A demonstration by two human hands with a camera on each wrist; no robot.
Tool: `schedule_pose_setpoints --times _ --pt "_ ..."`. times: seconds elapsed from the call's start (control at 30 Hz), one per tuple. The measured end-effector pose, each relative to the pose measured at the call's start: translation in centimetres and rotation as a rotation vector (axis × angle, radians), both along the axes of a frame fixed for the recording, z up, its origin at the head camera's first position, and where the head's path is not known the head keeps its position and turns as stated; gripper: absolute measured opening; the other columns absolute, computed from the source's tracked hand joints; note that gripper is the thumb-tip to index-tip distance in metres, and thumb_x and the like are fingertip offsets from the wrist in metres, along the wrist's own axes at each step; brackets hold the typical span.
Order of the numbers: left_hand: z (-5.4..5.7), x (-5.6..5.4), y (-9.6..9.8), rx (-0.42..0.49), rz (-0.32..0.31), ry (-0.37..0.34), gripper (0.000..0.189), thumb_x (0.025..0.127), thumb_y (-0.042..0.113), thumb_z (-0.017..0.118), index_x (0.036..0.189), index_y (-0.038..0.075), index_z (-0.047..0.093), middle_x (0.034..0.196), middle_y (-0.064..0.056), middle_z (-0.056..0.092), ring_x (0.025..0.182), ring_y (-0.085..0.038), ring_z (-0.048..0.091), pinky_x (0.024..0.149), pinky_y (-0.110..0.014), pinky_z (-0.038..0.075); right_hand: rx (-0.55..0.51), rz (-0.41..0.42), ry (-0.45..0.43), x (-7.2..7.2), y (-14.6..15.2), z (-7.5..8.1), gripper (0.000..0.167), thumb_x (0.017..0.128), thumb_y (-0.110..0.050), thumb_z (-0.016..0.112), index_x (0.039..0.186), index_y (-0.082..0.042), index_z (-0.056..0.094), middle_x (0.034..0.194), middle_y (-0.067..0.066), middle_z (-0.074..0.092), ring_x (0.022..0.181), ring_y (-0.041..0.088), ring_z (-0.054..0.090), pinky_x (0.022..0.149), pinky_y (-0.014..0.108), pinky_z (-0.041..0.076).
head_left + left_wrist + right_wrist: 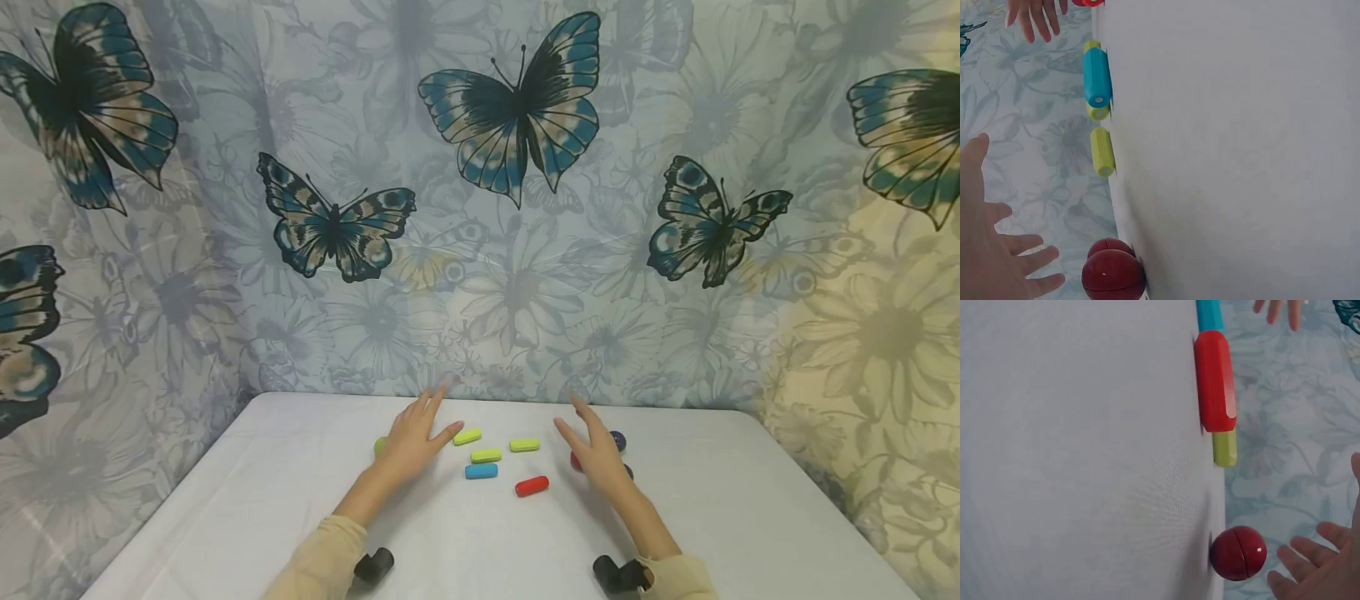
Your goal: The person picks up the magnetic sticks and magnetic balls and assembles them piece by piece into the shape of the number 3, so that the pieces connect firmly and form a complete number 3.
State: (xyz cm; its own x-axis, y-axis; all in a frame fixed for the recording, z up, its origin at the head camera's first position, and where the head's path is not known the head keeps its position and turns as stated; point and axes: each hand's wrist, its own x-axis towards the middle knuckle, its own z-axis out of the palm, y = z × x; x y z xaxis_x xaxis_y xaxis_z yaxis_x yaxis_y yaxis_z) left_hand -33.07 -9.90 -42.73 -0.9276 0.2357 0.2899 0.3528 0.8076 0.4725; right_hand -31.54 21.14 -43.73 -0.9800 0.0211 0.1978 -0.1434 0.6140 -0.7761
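Note:
My left hand (411, 440) is held over the left of the white table, fingers spread, nothing in it. A green ball (380, 446) shows just left of it. Close to that hand, the left wrist view has two red balls (1114, 275) with seams, hidden from the head view. My right hand (597, 454), also with extended fingers and holding nothing, partly covers another red ball (576, 461) and is close to a dark blue ball (618, 440). Between the hands lie a blue stick (481, 472), a red stick (532, 486) and several yellow-green sticks (486, 456), all short and thick.
The white tabletop (480, 550) runs back to a patterned cloth (517, 333) with butterflies and flowers. Black wrist devices (375, 567) sit near both sleeves. A second dark ball (628, 472) peeks out by the right wrist.

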Motion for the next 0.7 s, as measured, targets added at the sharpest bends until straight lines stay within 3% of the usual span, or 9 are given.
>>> schedule_pose_setpoints --times 0.37,0.7 --pt "-0.6 0.9 0.4 0.083 -0.03 -0.032 0.077 0.093 0.06 0.051 0.155 0.021 0.025 0.156 -0.014 0.036 0.142 -0.039 0.036 0.114 -0.059 0.032 -0.038 -0.004 -0.048 1.1 0.2 -0.1 0.08 0.095 -0.059 0.05 0.154 -0.012 0.024 0.158 0.019 0.029 0.148 0.04 0.021 0.118 0.062 0.02" --pt "-1.3 1.6 0.6 0.238 -0.129 -0.116 0.075 0.092 0.049 0.062 0.153 0.019 0.03 0.155 -0.013 0.037 0.144 -0.036 0.034 0.114 -0.06 0.032 -0.038 0.01 -0.036 1.3 0.5 -0.9 0.08 0.092 -0.053 0.059 0.151 -0.007 0.03 0.156 0.02 0.032 0.145 0.043 0.027 0.115 0.057 0.032"
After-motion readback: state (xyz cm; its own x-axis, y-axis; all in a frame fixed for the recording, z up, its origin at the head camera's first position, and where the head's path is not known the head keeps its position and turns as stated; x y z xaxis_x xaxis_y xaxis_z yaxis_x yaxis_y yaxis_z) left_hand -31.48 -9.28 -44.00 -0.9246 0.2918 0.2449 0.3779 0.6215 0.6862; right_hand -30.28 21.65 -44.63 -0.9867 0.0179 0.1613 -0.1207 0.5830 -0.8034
